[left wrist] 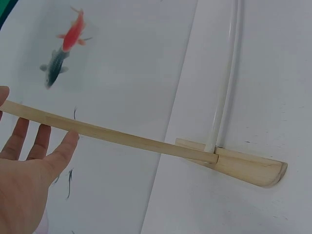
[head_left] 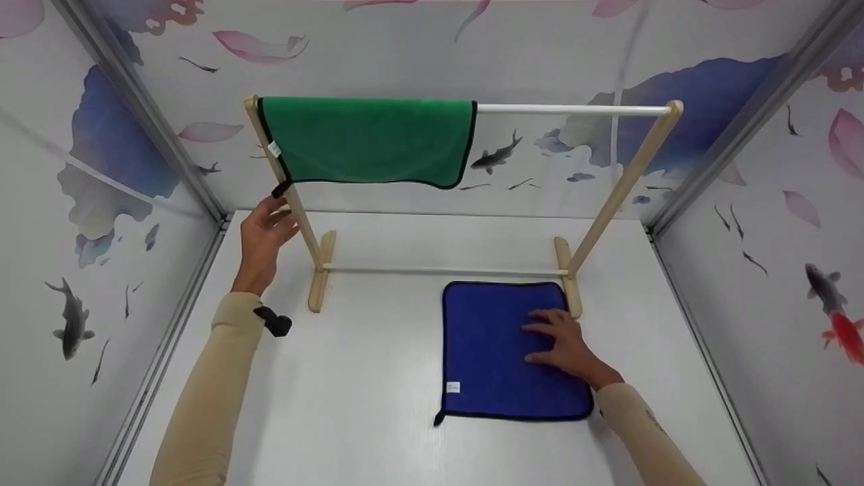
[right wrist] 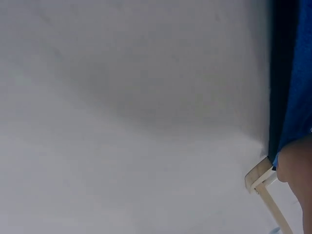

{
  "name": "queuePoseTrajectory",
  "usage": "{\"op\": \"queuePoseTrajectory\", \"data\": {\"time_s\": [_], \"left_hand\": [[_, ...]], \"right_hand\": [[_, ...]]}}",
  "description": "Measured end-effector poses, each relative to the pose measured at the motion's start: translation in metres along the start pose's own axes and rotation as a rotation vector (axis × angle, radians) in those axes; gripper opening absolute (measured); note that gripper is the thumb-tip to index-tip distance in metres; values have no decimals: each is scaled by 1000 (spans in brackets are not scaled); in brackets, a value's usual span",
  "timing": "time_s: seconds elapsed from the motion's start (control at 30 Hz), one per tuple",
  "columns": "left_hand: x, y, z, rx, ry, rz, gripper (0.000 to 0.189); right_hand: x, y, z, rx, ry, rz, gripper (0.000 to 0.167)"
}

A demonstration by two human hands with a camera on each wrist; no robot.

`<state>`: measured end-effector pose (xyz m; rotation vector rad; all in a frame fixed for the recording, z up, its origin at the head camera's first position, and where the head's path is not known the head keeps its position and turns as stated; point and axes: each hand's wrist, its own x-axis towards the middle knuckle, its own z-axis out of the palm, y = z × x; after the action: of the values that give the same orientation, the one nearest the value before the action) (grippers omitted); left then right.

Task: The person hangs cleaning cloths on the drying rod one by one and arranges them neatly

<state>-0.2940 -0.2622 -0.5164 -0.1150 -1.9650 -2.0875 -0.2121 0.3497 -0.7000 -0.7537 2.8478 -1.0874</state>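
Between the middle and the right edge of the white desk [head_left: 371,378] lies a flat, rectangular blue cloth with black binding [head_left: 493,344], a short black loop [head_left: 439,418] at its near-left corner. It should handle as light, soft and limp, hardly slippery or fragile, so the two corners of one bound edge look the best hold. Over its right part rests the right hand [head_left: 567,344], fingers spread and slightly bent, with no visible pinch. Just beside its far-right corner stands a rack's pale wooden foot [head_left: 561,251]. Toward the desk's far-left corner, the left hand [head_left: 262,236] lightly holds the rack's slim wooden leg [head_left: 308,236] between its digits. Above, a black-edged green cloth [head_left: 368,140] drapes over the round white rail [head_left: 574,109].
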Motion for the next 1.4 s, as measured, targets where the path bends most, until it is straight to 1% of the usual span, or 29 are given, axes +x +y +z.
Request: {"op": "queuePoseTrajectory", "data": {"time_s": [0.3,0.47,0.67,0.93,1.1,1.17,1.27,1.4], "left_hand": [[-1,3,-3,-15,29,-10,47],[-1,4,-3,-24,23,-8,47],[-2,4,-1,1,5,-7,48],[-2,3,1,25,-6,-11,51],[0,3,1,35,3,-15,49],[1,2,2,30,14,-13,46],[2,0,3,0,36,-8,43],[2,-1,6,2,60,2,39]], "right_hand": [[2,-2,2,23,7,6,58],[2,-1,3,38,23,18,53],[-1,-2,2,60,39,34,46],[-5,-4,5,48,93,-19,27],[-7,-2,9,30,161,-112,22],[-8,-2,10,29,181,-132,22],[-11,-3,12,29,181,-122,21],[-13,-3,14,18,179,-107,21]]}}
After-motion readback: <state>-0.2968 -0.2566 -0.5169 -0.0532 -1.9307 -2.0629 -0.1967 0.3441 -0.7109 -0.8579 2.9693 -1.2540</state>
